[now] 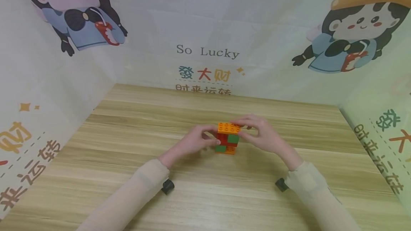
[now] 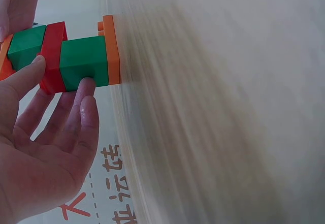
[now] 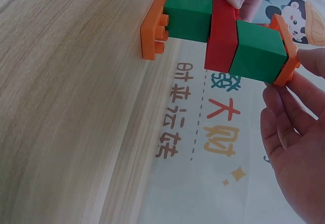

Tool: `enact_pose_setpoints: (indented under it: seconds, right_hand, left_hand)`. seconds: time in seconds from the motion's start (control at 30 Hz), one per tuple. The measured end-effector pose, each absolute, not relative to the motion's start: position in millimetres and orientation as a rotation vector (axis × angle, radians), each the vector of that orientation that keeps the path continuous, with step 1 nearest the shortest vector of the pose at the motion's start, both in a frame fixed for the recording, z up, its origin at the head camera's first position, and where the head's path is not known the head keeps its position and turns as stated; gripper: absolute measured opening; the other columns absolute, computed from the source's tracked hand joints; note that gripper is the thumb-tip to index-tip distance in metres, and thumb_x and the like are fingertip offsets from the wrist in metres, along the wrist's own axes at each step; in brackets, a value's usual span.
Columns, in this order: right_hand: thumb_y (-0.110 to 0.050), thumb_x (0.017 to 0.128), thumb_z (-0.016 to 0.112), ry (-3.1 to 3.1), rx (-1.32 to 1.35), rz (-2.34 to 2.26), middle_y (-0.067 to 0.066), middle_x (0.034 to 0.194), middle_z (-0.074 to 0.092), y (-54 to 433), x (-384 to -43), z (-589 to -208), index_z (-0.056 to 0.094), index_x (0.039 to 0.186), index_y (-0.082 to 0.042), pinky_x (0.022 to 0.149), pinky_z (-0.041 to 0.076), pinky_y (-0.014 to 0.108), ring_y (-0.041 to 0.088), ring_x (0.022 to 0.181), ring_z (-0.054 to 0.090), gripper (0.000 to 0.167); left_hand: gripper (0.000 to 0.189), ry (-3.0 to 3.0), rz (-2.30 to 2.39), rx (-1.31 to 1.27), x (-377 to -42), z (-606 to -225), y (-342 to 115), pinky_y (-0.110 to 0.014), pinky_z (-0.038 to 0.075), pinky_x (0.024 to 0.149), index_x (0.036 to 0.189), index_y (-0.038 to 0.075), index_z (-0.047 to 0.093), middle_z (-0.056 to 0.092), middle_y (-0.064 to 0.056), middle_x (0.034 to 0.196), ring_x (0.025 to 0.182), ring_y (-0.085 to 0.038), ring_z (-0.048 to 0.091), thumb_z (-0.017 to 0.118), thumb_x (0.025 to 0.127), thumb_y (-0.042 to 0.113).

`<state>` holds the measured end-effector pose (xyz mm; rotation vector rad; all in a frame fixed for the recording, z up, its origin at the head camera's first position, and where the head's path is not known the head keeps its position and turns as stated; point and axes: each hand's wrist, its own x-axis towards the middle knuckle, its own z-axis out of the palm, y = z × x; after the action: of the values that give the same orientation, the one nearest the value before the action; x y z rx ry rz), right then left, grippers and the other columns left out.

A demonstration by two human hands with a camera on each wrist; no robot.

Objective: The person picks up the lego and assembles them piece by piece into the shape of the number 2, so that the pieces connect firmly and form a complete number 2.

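A small tower of toy building bricks stands upright on the wooden table, in the middle of the head view. At its foot lies an orange plate (image 3: 151, 31), studs showing beside the lower green brick (image 2: 84, 64). Above come a red brick (image 3: 222, 41) and an upper green brick (image 3: 259, 51) with more red beside it. An orange plate (image 1: 228, 127) with several studs tops it. My left hand (image 1: 197, 140) grips the tower's side, its thumb on the red brick and fingertips at the lower green one. My right hand (image 1: 261, 134) pinches the top orange plate between thumb and fingers.
The wood-grain table (image 1: 205, 195) reaches to printed cloth walls (image 1: 154, 31) at the back and both sides. Small black pieces (image 1: 168, 186) sit by the two sleeve cuffs, worn at the wrists.
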<state>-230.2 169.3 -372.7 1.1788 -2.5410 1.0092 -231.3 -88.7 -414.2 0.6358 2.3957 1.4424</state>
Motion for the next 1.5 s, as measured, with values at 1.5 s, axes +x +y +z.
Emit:
enact_pose_setpoints:
  seconds: [1.5]
  right_hand:
    - [-0.011,0.092,0.068,-2.580,1.102,1.039,0.009,0.124,0.070,169.8,-228.7,-376.4,0.068,0.124,-0.012,0.081,0.058,0.040,0.023,0.110,0.063,0.032]
  left_hand:
    - [0.036,2.388,1.435,0.620,-231.2,-413.0,-89.0,-0.034,0.059,0.066,0.126,0.014,0.065,0.068,-0.010,0.120,0.087,-0.018,0.072,0.071,0.091,0.018]
